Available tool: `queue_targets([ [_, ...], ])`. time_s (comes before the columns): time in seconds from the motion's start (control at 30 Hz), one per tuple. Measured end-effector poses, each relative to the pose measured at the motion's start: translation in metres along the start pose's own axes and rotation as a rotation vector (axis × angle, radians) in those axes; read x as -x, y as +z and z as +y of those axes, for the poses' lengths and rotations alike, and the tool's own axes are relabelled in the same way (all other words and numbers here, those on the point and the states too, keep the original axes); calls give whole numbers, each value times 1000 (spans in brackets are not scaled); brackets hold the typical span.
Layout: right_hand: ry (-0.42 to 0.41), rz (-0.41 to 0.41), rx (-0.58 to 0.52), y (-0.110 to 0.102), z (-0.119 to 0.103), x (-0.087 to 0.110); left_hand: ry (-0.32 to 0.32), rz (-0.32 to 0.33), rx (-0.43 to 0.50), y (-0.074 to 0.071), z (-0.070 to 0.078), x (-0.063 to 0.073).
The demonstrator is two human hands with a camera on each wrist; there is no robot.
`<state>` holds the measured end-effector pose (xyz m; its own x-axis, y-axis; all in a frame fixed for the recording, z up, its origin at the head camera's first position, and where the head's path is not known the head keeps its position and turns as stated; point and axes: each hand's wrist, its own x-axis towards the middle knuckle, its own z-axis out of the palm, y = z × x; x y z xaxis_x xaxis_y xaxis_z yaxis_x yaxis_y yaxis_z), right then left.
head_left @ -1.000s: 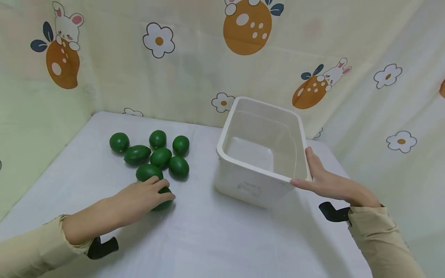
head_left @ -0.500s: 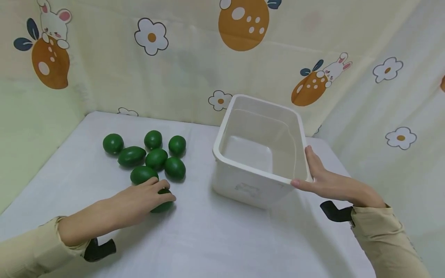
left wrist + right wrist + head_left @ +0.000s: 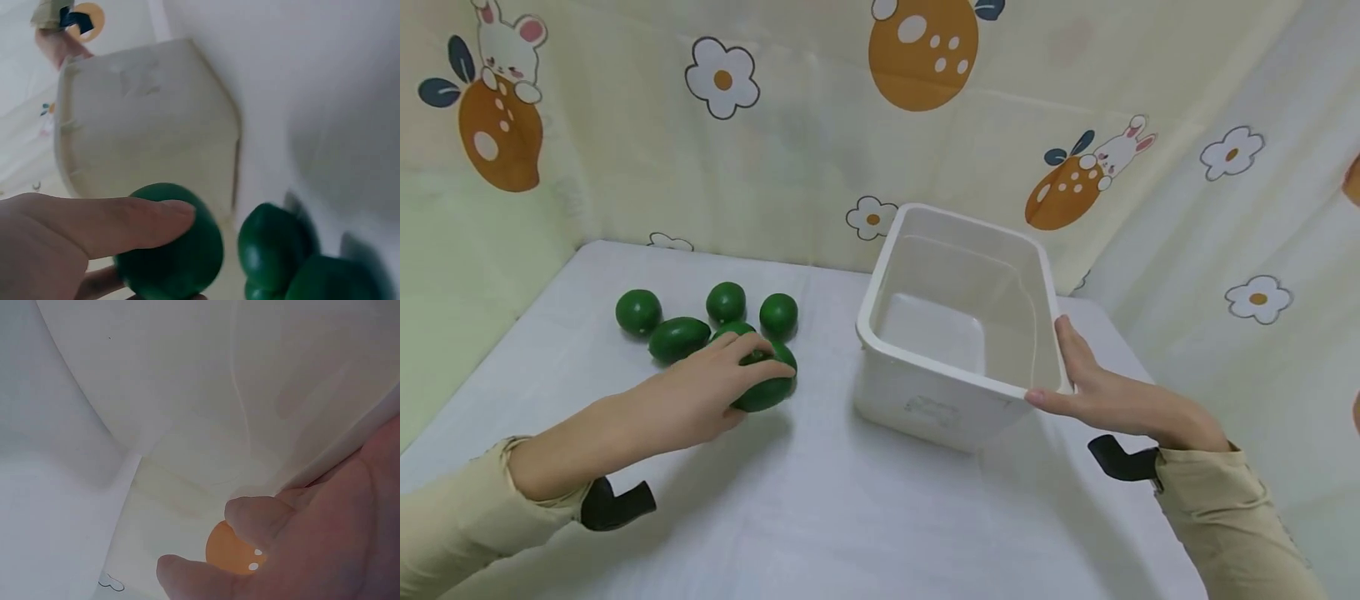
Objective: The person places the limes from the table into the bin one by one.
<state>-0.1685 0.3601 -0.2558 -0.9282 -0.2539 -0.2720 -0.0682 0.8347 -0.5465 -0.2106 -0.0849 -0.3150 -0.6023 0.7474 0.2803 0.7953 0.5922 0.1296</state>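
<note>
My left hand [image 3: 700, 387] grips a green lime [image 3: 765, 393], raised above the table with its shadow below. In the left wrist view the thumb [image 3: 125, 219] lies across this lime [image 3: 178, 259]. Behind it are several loose limes, among them a long one [image 3: 679, 340] and a round one [image 3: 638, 312]; the hand hides part of the group. My right hand [image 3: 1097, 387] rests at the near right corner of a white plastic bin [image 3: 925, 400], thumb on the rim, fingers stretched along the outer side. In the right wrist view the fingers [image 3: 259, 519] show beside the bin wall [image 3: 175, 381].
The bin stands right of the limes, its open top showing a bare floor [image 3: 936, 329]. A white cloth covers the table [image 3: 850, 517]. Behind and to the sides hangs a cream curtain [image 3: 820, 150] with rabbit and flower prints.
My left hand has lifted the lime off the table and moved up and slightly away, over the other limes. The right hand stays at the bin. The head view has shifted slightly.
</note>
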Motion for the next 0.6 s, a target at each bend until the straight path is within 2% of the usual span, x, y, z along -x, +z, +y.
queue_targets([
  [0.23, 2, 9, 13, 2, -2, 2, -46, 117, 60, -13, -3, -12],
  [0.47, -10, 23, 5, 1, -3, 4, -40, 220, 76, -19, -3, -28],
  [0.6, -18, 27, -13, 2, -3, 5, -15, 285, 79, -19, 0, -39],
])
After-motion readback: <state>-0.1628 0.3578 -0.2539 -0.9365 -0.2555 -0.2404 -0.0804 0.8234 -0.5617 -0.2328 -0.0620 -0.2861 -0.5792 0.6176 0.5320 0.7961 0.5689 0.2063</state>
